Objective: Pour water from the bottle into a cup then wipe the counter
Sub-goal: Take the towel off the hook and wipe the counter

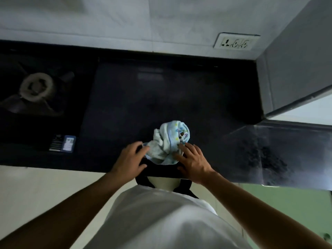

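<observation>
Both grips, left hand (132,157) and right hand (193,161), rest open-fingered on the cloth (168,141), lower centre; looks like wiping the table (143,105) is what's left, no bottle or cup around.

Both bare forearms extend forward; left hand (131,157) and right hand (193,161) lie palm-down, fingers spread, near each other.

A bunched cloth (168,141) lay on the counter (136,103), close to its front edge. The left hand (132,157) rested at the cloth's left side and the right hand (193,161) at its right, both touching it. Well to the left of the cloth sat a stove burner (36,87). A small packet (62,143) lay between burner and cloth, nearer the front edge. Behind the cloth and to its right, a wall socket (236,42) was set above the counter.
</observation>
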`<state>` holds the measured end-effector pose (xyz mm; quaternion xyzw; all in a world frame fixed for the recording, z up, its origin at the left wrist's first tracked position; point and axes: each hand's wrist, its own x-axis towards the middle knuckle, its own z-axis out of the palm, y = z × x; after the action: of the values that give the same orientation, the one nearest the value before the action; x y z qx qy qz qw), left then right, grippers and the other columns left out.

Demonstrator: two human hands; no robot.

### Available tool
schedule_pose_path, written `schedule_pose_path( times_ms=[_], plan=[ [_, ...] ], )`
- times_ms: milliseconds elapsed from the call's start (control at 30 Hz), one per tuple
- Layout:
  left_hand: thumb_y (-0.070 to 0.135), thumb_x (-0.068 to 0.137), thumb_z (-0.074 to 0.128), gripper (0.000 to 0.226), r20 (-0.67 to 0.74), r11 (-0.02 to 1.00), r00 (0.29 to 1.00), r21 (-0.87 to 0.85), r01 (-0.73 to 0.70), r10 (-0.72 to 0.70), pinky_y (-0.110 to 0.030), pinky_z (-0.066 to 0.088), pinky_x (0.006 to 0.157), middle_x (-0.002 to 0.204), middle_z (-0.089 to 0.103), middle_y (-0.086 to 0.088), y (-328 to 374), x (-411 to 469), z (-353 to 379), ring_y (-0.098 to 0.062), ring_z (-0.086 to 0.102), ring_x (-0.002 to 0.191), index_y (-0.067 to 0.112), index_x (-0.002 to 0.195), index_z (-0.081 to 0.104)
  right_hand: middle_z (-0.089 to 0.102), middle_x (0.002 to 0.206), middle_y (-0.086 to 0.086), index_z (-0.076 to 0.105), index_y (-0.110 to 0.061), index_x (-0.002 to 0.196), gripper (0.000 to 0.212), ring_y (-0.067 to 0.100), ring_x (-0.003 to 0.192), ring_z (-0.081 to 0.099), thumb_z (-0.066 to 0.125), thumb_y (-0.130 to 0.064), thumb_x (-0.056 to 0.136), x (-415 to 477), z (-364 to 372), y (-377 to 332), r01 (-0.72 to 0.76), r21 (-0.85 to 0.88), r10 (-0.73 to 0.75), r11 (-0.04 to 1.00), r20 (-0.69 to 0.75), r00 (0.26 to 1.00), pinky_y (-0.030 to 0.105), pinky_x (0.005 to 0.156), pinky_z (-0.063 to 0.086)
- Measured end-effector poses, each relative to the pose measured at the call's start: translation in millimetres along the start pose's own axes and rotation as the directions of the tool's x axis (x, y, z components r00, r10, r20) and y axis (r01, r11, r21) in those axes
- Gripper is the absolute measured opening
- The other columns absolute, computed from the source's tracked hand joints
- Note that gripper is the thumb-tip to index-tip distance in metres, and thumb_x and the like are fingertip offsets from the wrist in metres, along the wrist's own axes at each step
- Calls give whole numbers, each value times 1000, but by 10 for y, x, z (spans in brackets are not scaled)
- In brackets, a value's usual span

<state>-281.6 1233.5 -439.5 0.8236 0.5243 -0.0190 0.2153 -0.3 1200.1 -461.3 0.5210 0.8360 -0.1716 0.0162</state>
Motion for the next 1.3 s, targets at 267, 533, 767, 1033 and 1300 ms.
schedule_pose_path(
  times_ms=[267, 533, 767, 1033, 1300],
  plan=[
    [27, 62, 91, 39, 56, 973, 990, 185, -136, 128, -45, 54, 82, 100, 68, -5, 360, 246, -2, -30, 64, 94, 21, 97, 75, 68, 120, 7, 73, -32, 115, 44, 32, 115, 63, 82, -38, 72, 258, -133, -350, 180, -146, -188, 973, -49, 981, 47, 96, 52],
    [7, 89, 70, 17, -97, 823, 995, -566, -41, -17, -26, 45, 66, 71, 67, 4, 693, 403, -509, -5, 61, 68, 14, 74, 71, 60, 70, -4, 64, -11, 73, 16, 6, 67, 54, 70, -18, 85, 392, -1119, -292, -4, 528, 82, 849, -125, 989, 18, 64, 44],
    [10, 84, 82, 19, -187, 677, 977, -707, -206, 102, -21, 44, 59, 64, 65, 7, 775, 839, -1992, -2, 55, 61, 24, 74, 74, 51, 63, -5, 62, -13, 72, 21, 9, 61, 43, 73, -20, 88, 590, -2372, 163, -71, 764, 157, 641, -40, 987, 29, 56, 35],
    [22, 92, 74, 25, -252, 746, 948, -589, -311, 196, -23, 44, 64, 68, 64, 11, 1035, 1362, -3180, -4, 54, 64, 35, 72, 72, 46, 63, -1, 58, -10, 73, 22, 12, 60, 37, 66, -10, 94, 762, -3387, 344, 79, 726, 164, 684, -258, 952, 28, 57, 30],
    [25, 93, 67, 11, -594, 844, 797, -368, -390, 109, -13, 44, 66, 79, 67, 19, 1449, 2120, -4573, 7, 60, 74, 28, 84, 71, 55, 62, -7, 54, -25, 69, 28, 1, 54, 53, 58, -17, 95, 1383, -4942, 524, 127, 472, 286, 873, -705, 649, 12, 49, 35]
  ],
)
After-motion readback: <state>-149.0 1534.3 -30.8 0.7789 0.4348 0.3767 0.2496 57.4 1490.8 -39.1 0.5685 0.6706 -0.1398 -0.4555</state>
